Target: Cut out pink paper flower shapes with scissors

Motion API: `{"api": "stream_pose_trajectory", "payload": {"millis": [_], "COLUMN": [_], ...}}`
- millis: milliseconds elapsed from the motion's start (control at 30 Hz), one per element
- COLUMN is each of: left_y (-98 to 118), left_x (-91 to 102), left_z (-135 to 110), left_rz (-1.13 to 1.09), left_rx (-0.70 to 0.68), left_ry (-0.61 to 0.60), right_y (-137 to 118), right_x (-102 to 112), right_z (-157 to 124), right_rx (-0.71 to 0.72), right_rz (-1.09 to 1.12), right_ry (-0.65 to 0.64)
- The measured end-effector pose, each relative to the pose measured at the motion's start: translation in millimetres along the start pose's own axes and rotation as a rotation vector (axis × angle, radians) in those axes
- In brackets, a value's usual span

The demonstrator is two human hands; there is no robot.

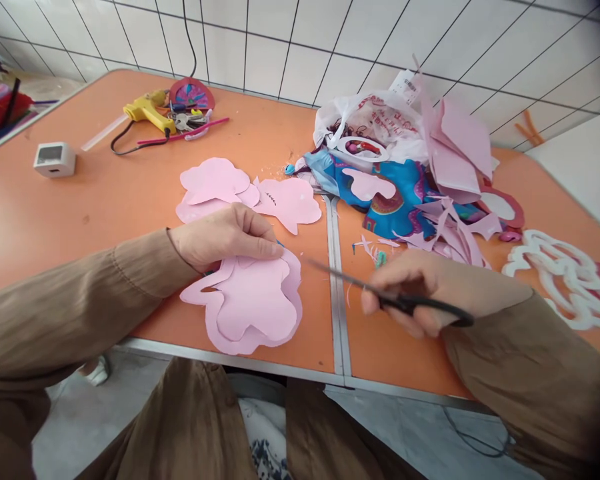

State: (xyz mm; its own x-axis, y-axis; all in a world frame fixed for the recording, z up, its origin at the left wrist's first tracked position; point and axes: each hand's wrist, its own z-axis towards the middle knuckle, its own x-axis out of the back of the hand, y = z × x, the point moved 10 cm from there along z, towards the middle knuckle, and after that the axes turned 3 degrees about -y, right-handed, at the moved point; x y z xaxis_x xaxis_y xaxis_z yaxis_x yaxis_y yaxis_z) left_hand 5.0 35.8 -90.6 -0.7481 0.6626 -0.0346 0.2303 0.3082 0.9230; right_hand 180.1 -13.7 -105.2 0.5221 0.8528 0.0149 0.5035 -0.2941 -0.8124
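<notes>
My left hand (235, 237) pinches the upper edge of a pink cut-out sheet (255, 300), which looks layered, with a smaller wavy shape over a larger one. The sheet hangs over the front part of the orange table. In my right hand (420, 287) is a pair of black-handled scissors (405, 301), its blades pointing left toward the pink sheet but apart from it. Whether the blades are parted is hard to see. Beyond my left hand lie more pink cut-outs (215, 183), one of them a piece with small dark marks (290, 202).
A yellow glue gun (153, 112) lies at the back left, near a small white box (55, 160). At the back right are a white plastic bag (375, 123), blue patterned cloth (397, 193) and pink scraps (450, 230). White looped strips (563, 273) rest at far right. A metal seam (337, 287) divides the table.
</notes>
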Motion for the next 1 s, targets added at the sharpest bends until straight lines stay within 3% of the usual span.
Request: {"api": "stream_pose_trajectory", "payload": {"millis": [100,200,367,633,800,1000], "left_y": [3.8,5.5,5.8,10.5,5.9,-1.7], "left_x": [-3.7,-10.9,-17.5,-20.4,-16.8,-4.0], "left_z": [-1.1,-1.5,0.1,1.5,2.3,3.5], "left_rz": [0.044,0.127,0.28,0.367,0.268,-0.012], "left_rx": [-0.029,-0.047,-0.078,-0.158,-0.116,-0.052], "left_ry": [-0.022,-0.062,-0.086,-0.09,-0.09,-0.009], "right_y": [-30.8,-52.9,-73.4,-78.3,-74.8,-70.0], "right_x": [21.5,22.9,-2.0,-10.2,-5.7,4.6], "right_z": [-1.7,8.0,40.6,46.7,43.5,35.4], "right_rx": [0.18,0.272,0.367,0.356,0.32,0.303], "right_rz": [0.001,0.011,0.041,-0.012,-0.046,-0.016], "right_ry": [0.314,0.551,0.509,0.502,0.531,0.595]}}
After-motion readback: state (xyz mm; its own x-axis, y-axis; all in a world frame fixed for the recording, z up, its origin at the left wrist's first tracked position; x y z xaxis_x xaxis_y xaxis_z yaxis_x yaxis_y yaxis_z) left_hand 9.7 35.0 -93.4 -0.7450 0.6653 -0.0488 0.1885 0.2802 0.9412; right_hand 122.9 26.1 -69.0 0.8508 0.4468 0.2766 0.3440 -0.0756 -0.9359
